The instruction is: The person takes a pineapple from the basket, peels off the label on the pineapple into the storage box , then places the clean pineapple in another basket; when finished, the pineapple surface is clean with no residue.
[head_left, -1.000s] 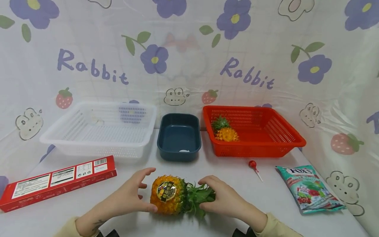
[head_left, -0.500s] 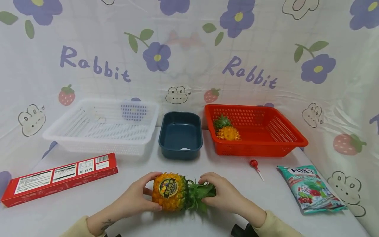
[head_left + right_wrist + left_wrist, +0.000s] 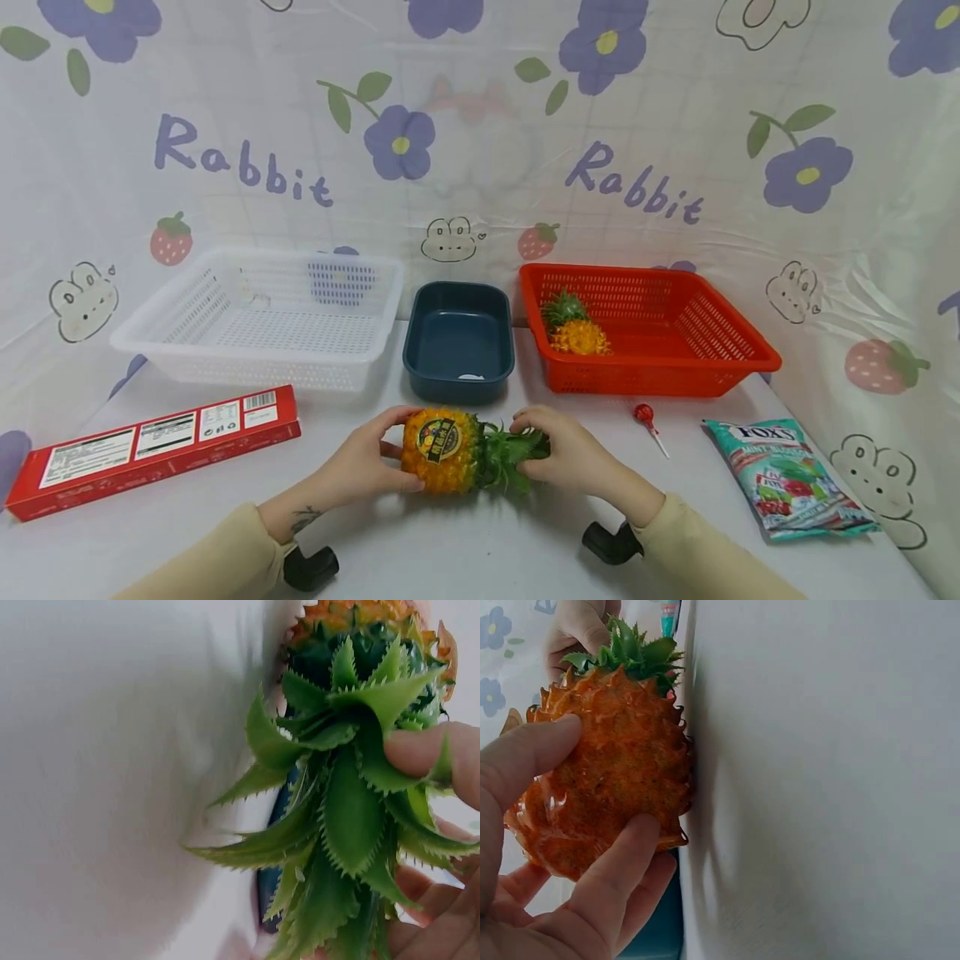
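Observation:
A small pineapple with a black-and-gold round sticker lies sideways between both hands, close over the white tabletop. My left hand grips its base end, thumb on the near side. In the left wrist view, the thumb and fingers press into the spiky orange skin. At the other end, my right hand holds the green leafy crown. The right wrist view shows the thumb pressed on the serrated leaves, which partly hide the other fingers.
A white basket, a dark blue bin and a red basket line the back. Another pineapple lies in the red basket. A red box lies left; a lollipop and a candy bag lie right.
My left hand has closed round the pineapple's base. Both hands have then moved the pineapple forward and slightly right, away from the body. The head view has shifted a little.

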### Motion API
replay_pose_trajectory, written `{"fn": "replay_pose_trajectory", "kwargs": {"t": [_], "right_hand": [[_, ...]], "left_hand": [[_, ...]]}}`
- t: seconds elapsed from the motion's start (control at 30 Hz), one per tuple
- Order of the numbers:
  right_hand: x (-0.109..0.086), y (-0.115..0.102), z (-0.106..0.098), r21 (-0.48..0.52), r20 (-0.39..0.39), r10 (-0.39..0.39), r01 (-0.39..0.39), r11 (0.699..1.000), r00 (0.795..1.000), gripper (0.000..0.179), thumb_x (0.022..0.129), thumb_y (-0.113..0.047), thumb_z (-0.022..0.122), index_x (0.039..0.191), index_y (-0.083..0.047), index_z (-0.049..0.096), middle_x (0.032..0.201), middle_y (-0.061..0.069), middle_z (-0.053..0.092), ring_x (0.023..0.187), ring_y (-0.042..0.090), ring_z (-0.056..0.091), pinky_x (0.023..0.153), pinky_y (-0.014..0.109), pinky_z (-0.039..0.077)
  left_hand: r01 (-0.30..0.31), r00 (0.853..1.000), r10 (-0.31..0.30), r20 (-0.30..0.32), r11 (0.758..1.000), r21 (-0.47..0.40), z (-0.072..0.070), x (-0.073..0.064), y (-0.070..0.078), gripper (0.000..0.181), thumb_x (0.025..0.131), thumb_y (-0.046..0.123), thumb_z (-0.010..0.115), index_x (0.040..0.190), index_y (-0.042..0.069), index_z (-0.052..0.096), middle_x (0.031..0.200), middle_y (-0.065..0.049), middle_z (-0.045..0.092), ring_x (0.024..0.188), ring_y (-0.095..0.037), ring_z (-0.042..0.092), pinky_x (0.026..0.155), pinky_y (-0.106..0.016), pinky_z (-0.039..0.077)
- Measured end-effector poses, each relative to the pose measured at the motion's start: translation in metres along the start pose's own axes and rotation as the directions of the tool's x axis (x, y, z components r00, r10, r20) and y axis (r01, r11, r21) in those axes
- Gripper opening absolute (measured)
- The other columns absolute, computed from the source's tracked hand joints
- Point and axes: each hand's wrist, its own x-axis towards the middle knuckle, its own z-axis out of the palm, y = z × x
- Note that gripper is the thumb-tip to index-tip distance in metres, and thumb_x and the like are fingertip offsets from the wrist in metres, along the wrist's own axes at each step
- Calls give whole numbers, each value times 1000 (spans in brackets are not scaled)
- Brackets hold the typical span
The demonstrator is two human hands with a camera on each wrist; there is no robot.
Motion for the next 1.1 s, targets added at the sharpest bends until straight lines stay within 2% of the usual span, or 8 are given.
{"fn": "replay_pose_trajectory", "kwargs": {"t": [0.3, 0.57, 0.73, 0.83, 0.93, 1.0, 1.1], "right_hand": [[16, 17, -8, 7, 24, -15, 15, 1000, 1000, 33, 75, -7, 72, 106, -6, 61, 121, 15, 56, 109, 27, 53, 90, 43, 48], [22, 21, -14, 17, 41, -9, 8, 1000, 999, 36, 75, -8, 71, 109, -7, 60, 120, 11, 56, 106, 25, 53, 89, 39, 50], [24, 17, -28, 51, 138, 34, -42, 998, 990, 46, 79, -22, 71, 120, -8, 56, 131, 12, 49, 117, 29, 48, 94, 47, 45], [28, 7, -40, 72, 135, 71, -81, 994, 988, 47, 81, -29, 69, 122, -11, 56, 137, 11, 45, 121, 30, 45, 96, 50, 43], [37, -12, -47, 96, 48, 84, -88, 991, 995, 35, 83, -25, 68, 114, -11, 60, 129, 10, 51, 115, 29, 49, 94, 47, 45], [44, -27, -47, 85, -2, 80, -80, 993, 997, 28, 84, -22, 67, 109, -10, 63, 122, 9, 56, 110, 26, 51, 92, 45, 47], [54, -49, -42, 34, -5, 71, -71, 997, 997, 20, 85, -18, 66, 102, -8, 66, 119, 9, 58, 108, 24, 53, 89, 42, 49]], "left_hand": [[-1, 1000, 1, -19, 1000, -29, 0, 19, -3, 83, 66, 12, 82, 136, 19, 39, 136, -10, 41, 89, -22, 61, 75, -33, 55], [6, 999, -7, -36, 999, -34, 0, 25, -4, 82, 66, 14, 83, 135, 21, 40, 137, -9, 41, 89, -21, 61, 76, -33, 55], [-5, 999, 4, -32, 999, -36, 0, 27, -6, 82, 66, 14, 83, 136, 21, 39, 136, -10, 41, 88, -21, 61, 75, -33, 55], [-7, 1000, 7, -25, 999, -37, 1, 27, -6, 82, 67, 15, 83, 136, 20, 39, 136, -10, 41, 88, -21, 61, 76, -32, 55], [-7, 1000, 6, -19, 999, -36, 0, 27, -6, 82, 67, 15, 82, 136, 19, 39, 136, -11, 41, 89, -21, 61, 76, -33, 55], [-6, 1000, 5, -18, 999, -34, 0, 27, -6, 82, 67, 16, 82, 137, 19, 38, 136, -11, 41, 89, -21, 61, 77, -33, 55], [-2, 1000, 2, -14, 1000, -26, -1, 28, -6, 82, 68, 16, 82, 137, 20, 37, 136, -10, 40, 89, -21, 61, 78, -33, 54]]}}
